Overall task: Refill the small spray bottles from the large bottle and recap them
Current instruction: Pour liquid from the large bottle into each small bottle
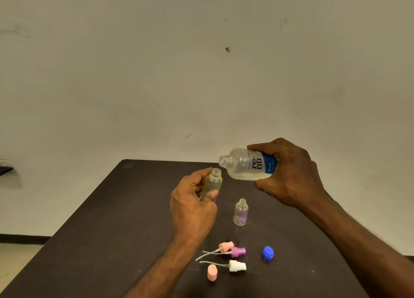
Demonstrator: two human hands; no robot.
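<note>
My right hand [291, 174] grips the large clear bottle [246, 165] with a blue label, tipped sideways with its open neck pointing left. Just below that neck my left hand [192, 203] holds a small uncapped spray bottle [214, 182] upright above the table. A second small clear bottle [240, 212], also uncapped, stands on the table between my hands.
On the dark table [100, 219] near me lie three spray heads with dip tubes: peach [226, 246], pink [238, 252] and white [237, 266]. A peach overcap [212, 272] and the blue cap [268, 253] lie beside them. A pale wall rises behind the table.
</note>
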